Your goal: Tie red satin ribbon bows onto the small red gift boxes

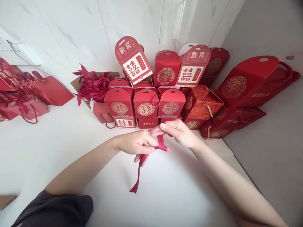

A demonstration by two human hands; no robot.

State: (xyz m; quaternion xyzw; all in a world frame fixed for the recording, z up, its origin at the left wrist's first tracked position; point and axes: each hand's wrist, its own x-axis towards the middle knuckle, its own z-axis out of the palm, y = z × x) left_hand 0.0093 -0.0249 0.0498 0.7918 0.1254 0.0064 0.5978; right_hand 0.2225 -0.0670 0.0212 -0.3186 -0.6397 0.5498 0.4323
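A dark red ribbon (141,161) is held above the white table, with one loose tail hanging down to a slanted end. My left hand (136,142) is closed on it, the band looped about a finger whose tip shows past the fold. Close by on the right, my right hand (178,132) pinches another stretch of the same ribbon between thumb and fingers. A short bit of red shows under that hand. Part of the loop is hidden behind my fingers.
Red gift boxes (145,102) are stacked just beyond my hands, against the tiled wall (132,19). A pile of ribbon bows (97,88) sits left of them in a brown box. More red boxes (50,90) lie far left; larger ones (248,82) stand right.
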